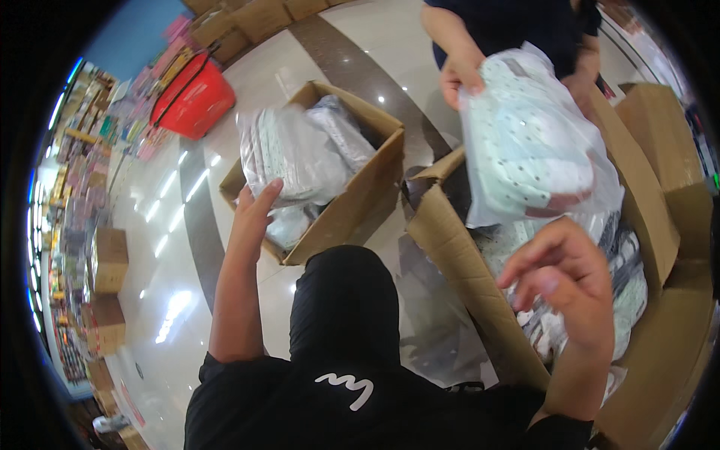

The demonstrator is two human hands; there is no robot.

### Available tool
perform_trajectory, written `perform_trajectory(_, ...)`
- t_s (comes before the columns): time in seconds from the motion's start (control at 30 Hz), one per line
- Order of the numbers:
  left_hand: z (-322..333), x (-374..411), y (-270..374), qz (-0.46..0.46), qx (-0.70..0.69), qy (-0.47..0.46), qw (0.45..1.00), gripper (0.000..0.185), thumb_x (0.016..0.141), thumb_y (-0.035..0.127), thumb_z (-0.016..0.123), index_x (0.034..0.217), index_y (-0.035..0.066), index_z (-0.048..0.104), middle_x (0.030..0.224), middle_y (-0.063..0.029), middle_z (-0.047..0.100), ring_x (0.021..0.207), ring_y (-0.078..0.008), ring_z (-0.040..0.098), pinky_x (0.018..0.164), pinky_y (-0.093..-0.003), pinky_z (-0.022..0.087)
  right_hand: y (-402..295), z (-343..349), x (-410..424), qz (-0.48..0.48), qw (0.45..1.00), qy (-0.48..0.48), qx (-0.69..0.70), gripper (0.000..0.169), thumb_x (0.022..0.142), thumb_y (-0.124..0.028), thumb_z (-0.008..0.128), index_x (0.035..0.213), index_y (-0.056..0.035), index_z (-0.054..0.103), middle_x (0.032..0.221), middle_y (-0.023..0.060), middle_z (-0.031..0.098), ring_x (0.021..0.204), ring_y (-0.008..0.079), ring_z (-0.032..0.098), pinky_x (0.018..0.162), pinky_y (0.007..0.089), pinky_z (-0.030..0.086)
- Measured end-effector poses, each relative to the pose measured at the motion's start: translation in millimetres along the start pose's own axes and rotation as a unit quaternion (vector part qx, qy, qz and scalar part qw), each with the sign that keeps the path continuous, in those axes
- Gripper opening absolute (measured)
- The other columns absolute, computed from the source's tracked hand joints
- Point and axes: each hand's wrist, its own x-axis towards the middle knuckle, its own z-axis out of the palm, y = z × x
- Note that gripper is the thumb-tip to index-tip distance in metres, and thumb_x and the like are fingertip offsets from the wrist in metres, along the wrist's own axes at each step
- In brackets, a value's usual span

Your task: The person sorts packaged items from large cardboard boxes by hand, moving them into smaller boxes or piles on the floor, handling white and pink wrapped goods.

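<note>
My left hand point(260, 205) grips the lower left edge of a clear plastic bag of pale folded goods point(287, 154). That bag lies over an open cardboard box point(360, 197) that also holds a silvery plastic package point(343, 132). My right hand point(562, 270) is raised with bent fingers, holding nothing, above a larger open cardboard box point(467, 270) full of bagged goods point(627, 281). Just beyond it, another person's hands point(464, 73) hold a clear bag with a mint-green dotted item point(523, 146) over the larger box.
A red shopping basket point(194, 95) stands on the glossy tiled floor at the upper left. Stocked shelves point(76, 185) and cardboard cartons point(109, 261) line the left side. More cartons point(253, 22) stand at the top. Flaps of the large box point(652, 349) spread out at right.
</note>
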Motion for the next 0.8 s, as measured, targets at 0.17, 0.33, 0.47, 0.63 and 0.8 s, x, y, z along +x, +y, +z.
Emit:
perform_trajectory(0.17, 44.5, 3.1, -2.0, 0.218, -0.038, 0.041, 0.974, 0.057, 0.101, 0.028, 0.066, 0.145, -0.004, 0.048, 0.142, -0.0212, 0.056, 0.128, -0.0259, 0.056, 0.11, -0.0394, 0.042, 28.3, -50.0, -4.0, -0.19, 0.916, 0.296, -0.192, 0.045, 0.101, -0.044, 0.064, 0.116, -0.0024, 0.057, 0.104, 0.0098, 0.067, 0.079, 0.0074, 0.056, 0.068, 0.0197, 0.041)
perform_trajectory(0.33, 137.0, -57.8, 111.9, 0.093, -0.192, -0.385, 0.898, 0.085, 0.106, 0.066, 0.035, 0.15, -0.006, 0.041, 0.137, -0.024, 0.062, 0.112, -0.0291, 0.069, 0.096, -0.0382, 0.055, 5.6, -30.5, 44.9, -0.077, 0.963, 0.232, 0.115, 0.065, 0.1, -0.048, 0.067, 0.142, -0.0002, 0.054, 0.128, 0.0086, 0.067, 0.11, 0.0181, 0.066, 0.09, 0.0323, 0.054)
perform_trajectory(0.47, 185.7, -61.9, 129.4, 0.0, -0.284, -0.534, 0.796, 0.06, 0.1, 0.038, 0.069, 0.14, -0.002, 0.053, 0.129, -0.0144, 0.067, 0.112, -0.0198, 0.069, 0.099, -0.0347, 0.054, 22.6, -11.5, 80.9, -0.032, 0.979, 0.14, 0.144, 0.06, 0.098, -0.037, 0.073, 0.142, -0.0009, 0.055, 0.131, 0.0091, 0.067, 0.114, 0.0163, 0.066, 0.097, 0.033, 0.054)
perform_trajectory(0.63, 202.2, -69.0, 100.1, -0.02, -0.337, -0.51, 0.791, 0.061, 0.095, 0.021, 0.075, 0.144, -0.003, 0.048, 0.13, -0.0133, 0.066, 0.116, -0.0224, 0.067, 0.101, -0.037, 0.054, 79.1, -33.6, 94.6, 0.044, 0.97, 0.169, 0.17, 0.085, 0.089, -0.044, 0.081, 0.149, 0.0022, 0.043, 0.134, 0.0148, 0.062, 0.119, 0.0222, 0.062, 0.099, 0.0351, 0.051)
perform_trajectory(0.8, 179.2, -71.2, 91.7, 0.01, -0.34, -0.468, 0.815, 0.07, 0.09, 0.017, 0.078, 0.147, -0.005, 0.044, 0.135, -0.0173, 0.063, 0.124, -0.0269, 0.064, 0.107, -0.0404, 0.051, 53.3, -12.0, 78.9, -0.004, 0.949, 0.315, -0.026, 0.083, 0.08, -0.039, 0.09, 0.139, 0.0047, 0.051, 0.129, 0.0187, 0.065, 0.107, 0.0245, 0.068, 0.093, 0.0359, 0.056)
